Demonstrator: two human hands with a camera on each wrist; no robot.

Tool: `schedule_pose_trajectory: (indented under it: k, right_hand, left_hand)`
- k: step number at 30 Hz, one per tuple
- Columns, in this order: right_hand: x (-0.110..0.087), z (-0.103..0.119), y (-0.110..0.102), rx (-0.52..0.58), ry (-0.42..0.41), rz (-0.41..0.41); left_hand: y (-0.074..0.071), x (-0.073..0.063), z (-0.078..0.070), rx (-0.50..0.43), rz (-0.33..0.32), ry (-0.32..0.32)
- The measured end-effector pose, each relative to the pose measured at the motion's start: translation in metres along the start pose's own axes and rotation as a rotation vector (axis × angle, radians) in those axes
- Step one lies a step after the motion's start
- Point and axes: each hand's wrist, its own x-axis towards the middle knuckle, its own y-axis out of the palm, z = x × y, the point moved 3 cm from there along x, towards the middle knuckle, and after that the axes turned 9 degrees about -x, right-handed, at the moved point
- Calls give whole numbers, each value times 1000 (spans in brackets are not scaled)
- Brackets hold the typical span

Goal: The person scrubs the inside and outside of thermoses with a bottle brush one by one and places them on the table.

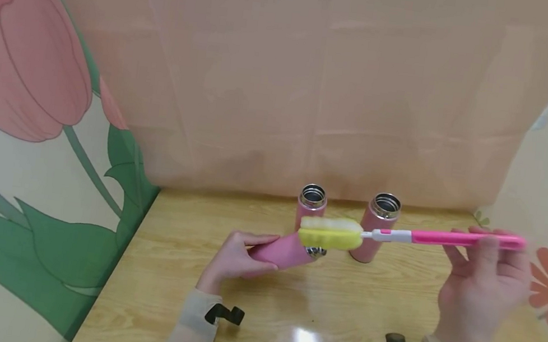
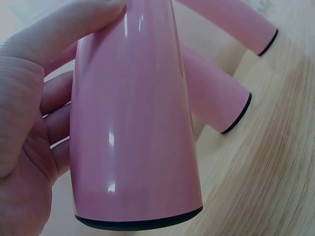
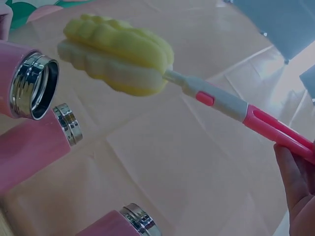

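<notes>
Bottle (image 2: 133, 123) in my left hand (image 1: 239, 257): smooth, glossy, shiny metal neck (image 3: 21, 86). Two standing bottles (image 1: 371, 227): same polished metal necks. Brush in my right hand (image 1: 485, 280): bumpy sponge-like head (image 3: 123, 51), smooth plastic-looking handle (image 3: 268, 127). Tabletop (image 1: 141, 269): glossy wood grain. Backdrop (image 1: 264, 79): matt, creased, paper-like.

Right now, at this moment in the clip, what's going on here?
A person's left hand holds a pink bottle tilted, its mouth open. The right hand grips the pink handle of a bottle brush, whose yellow-and-white sponge head is outside the bottle. Two more open pink bottles stand upright on the wooden table behind.
</notes>
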Motion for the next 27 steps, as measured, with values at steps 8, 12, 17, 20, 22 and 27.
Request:
schedule_pose_trajectory:
  k: [8,12,17,20,22,27]
  right_hand:
    - [-4,0,4,49,14,39]
    - [-5,-1,6,44,10,72]
    - [-6,-2,5,10,8,105]
    - [-6,-3,4,-14,11,113]
    - [-7,-3,4,-35,16,116]
    - [-7,-4,3,-50,25,115]
  left_hand:
    - [0,1,0,-9,1,-4]
    - [1,2,1,-5,2,-13]
    - [1,2,0,0,-2,-17]
    - [1,2,-1,-3,-5,-21]
    - [1,1,-1,-1,-5,-16]
    - [2,1,-1,-2,-2,4]
